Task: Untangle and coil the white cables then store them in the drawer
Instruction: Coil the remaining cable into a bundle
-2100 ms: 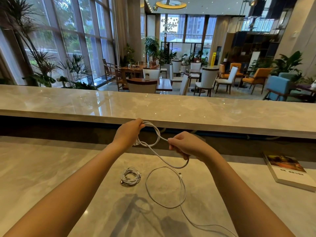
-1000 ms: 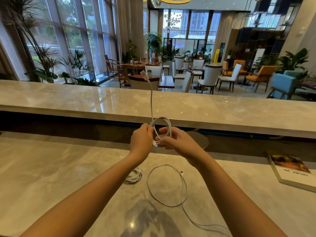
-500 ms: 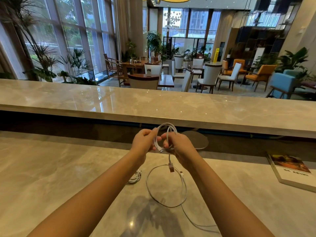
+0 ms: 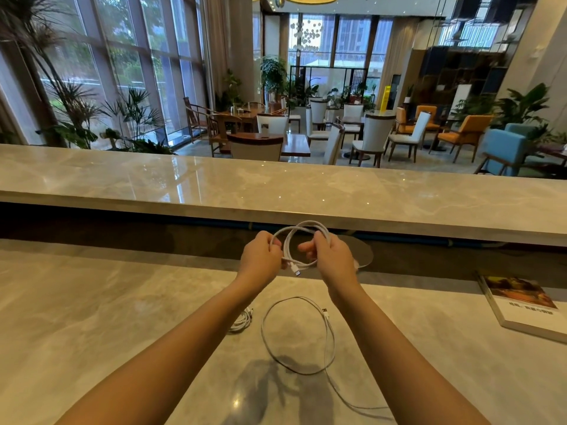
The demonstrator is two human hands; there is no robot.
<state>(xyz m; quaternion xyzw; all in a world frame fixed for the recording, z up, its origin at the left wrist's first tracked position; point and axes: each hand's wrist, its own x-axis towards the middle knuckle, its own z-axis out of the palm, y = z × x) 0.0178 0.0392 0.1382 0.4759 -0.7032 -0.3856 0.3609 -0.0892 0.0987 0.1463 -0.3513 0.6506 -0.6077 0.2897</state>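
Note:
Both hands hold one white cable wound into a small coil above the marble counter. My left hand pinches the coil's left side, and a plug end sticks out below its fingers. My right hand grips the coil's right side. A second white cable lies loose on the counter in one wide loop, its tail running toward the near right. A small bundled white cable lies left of that loop, partly hidden by my left forearm. No drawer is in view.
A book lies at the counter's right side. A raised marble ledge runs across behind the counter, with a dark gap beneath it and a round disc behind my right hand. Chairs and tables fill the room beyond.
The held cable's long loose end has been wound in, and the two hands have drawn together on a compact coil. The cables on the counter have not moved.

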